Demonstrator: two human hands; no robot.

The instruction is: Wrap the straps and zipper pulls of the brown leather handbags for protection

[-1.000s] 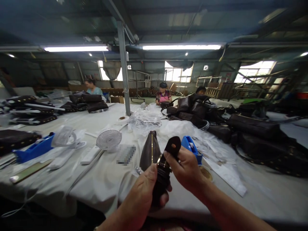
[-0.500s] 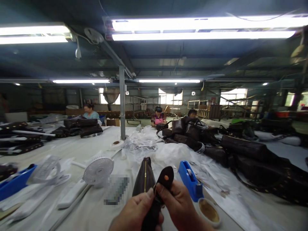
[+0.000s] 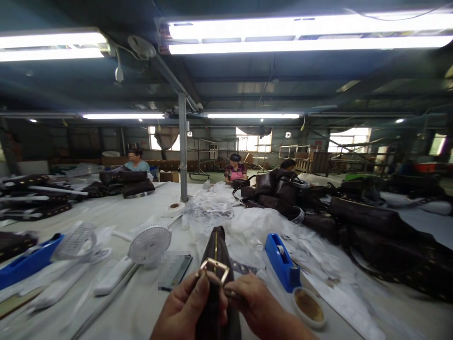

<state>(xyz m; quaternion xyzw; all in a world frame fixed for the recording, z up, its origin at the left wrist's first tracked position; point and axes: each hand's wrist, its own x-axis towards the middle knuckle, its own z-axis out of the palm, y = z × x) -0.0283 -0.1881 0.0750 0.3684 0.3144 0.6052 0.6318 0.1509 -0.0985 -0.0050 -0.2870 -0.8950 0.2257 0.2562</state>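
Note:
A dark brown leather bag [image 3: 218,243] with a gold zipper stands upright at the front of the table, its lower part hidden behind my hands. My left hand [image 3: 189,302] is closed on a dark strap, thumb on top, just below a gold rectangular buckle [image 3: 221,269]. The buckle stands up in front of the bag's zipper. Close beside it on the right, my right hand [image 3: 256,300] is closed, fingertips pinched on a dark strap end near the buckle. A dark strip with metal fittings [image 3: 244,267] shows behind my right hand.
A blue tape dispenser [image 3: 282,262] and a round white dish [image 3: 308,308] lie on the right. To the left are a white fan [image 3: 150,243], a phone [image 3: 175,272] and another blue dispenser [image 3: 31,262]. Dark bags [image 3: 364,217] are piled right; co-workers [image 3: 235,170] sit beyond.
The rounded strap end with a copper-coloured stud has gone from view, and the gold buckle now shows above my left hand. My right hand has moved slightly lower.

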